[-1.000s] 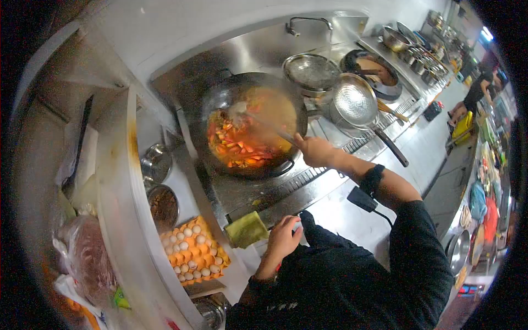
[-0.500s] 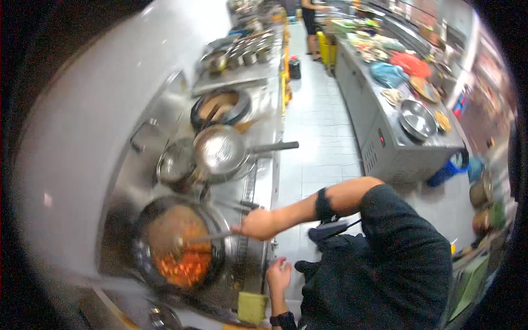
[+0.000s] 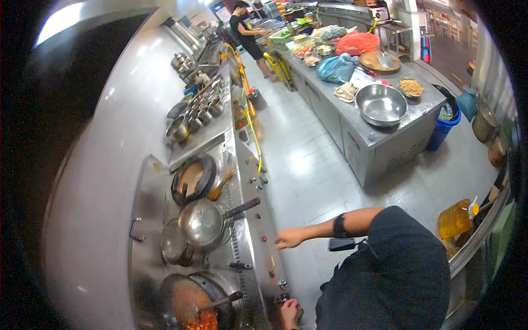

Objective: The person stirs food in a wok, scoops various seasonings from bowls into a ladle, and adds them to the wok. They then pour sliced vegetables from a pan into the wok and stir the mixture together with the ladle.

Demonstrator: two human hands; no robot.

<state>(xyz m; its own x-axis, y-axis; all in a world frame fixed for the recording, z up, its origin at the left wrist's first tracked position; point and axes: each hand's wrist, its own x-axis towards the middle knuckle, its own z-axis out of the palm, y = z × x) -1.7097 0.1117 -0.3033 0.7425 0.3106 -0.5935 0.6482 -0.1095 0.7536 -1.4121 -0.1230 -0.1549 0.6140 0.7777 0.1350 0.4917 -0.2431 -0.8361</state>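
My right hand (image 3: 290, 238) hovers by the stove's front edge, fingers curled, with nothing visible in it. Lower down, my left hand (image 3: 290, 312) is closed at the stove's front panel, seemingly around a dark control knob (image 3: 300, 313); the fingers partly hide it. A wok (image 3: 225, 311) at the bottom holds red-orange chunks of food (image 3: 202, 320) and is cut off by the view. In it rests a ladle (image 3: 220, 301), its dark handle over the rim, apart from both hands. Farther up, a perforated strainer (image 3: 202, 223) lies over a metal pot (image 3: 175, 245).
Another wok (image 3: 206, 179) and several metal pots (image 3: 179, 130) line the stove. Across the aisle, a counter (image 3: 355, 118) bears a steel bowl (image 3: 381, 104), bags and a chopping board (image 3: 379, 61). An oil jug (image 3: 456, 219) stands at right. A person (image 3: 247, 36) works at the far end.
My right hand has let go of the ladle and drawn back from the wok. My left hand has reached the stove's front panel. The view has tilted up.
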